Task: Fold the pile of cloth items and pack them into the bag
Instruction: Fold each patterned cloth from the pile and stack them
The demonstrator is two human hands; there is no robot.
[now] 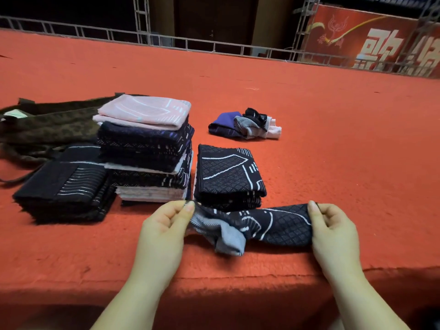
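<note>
Both hands are on one dark patterned cloth (273, 227) at six o'clock, near the front edge of the red worktop (309, 139). The left hand (164, 232) pinches the cloth's left corner between thumb and forefinger, a tight grip; the right hand (333, 229) does the same at the right corner. The cloth is stretched between them, a grey underside flopping down in the middle. Just behind it, at twelve o'clock from the hands, sits a short folded stack (228, 177) of matching dark cloths. To its nine o'clock rises a tall stack (147, 148), pink on top, navy and white below, and further left a low black stack (64, 189). At ten o'clock the leopard-print bag (47, 125) lies flat. Well back at one o'clock is the unfolded pile (245, 126), purple, grey, black and pink.
</note>
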